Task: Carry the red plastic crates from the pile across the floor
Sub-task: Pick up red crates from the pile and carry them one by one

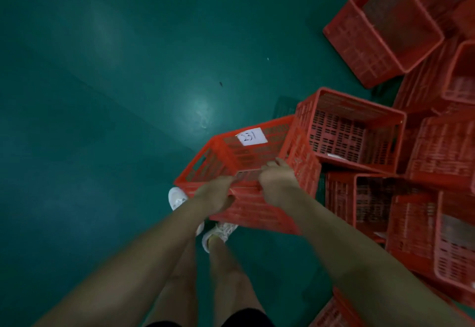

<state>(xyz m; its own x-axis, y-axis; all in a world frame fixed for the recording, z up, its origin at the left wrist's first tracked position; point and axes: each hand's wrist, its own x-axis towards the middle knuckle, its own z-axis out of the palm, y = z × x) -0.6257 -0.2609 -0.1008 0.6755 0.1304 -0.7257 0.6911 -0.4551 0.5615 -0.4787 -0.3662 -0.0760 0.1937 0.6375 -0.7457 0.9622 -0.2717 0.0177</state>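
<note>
1. Looks to me like the lift-off part of a carry: one labelled crate (257, 215) is up in both hands, tilted, right at the edge of the pile (437, 146) and hanging over the person's white shoes (177, 198)
2. Left grip (216, 193) is curled round the near rim, fingers tucked over the edge. Right grip (277, 180) is just beside it on the same rim, fingers hooked down inside. Both are closed tight on the plastic, nothing else in either
3. That crate sits dead centre of view, its 1 o'clock corner touching or nearly touching the open neighbour crate (347, 134); can't tell which
4. Next move, my guess: swing it clear of that neighbour and head out toward 9 to 11 o'clock, where the green floor (102, 95) opens up. Two hands bunched on one side means it'll want to tip away, so level it first
5. Contents: the held one looks empty apart from a white label (251, 136) reading 231 on the far wall. The neighbour shows a bare slotted bottom plus a white scrap at its near edge. The crate at 1 o'clock (380, 26) looks empty too; the rest, from 2 to 5 o'clock, are too jumbled to say
</note>
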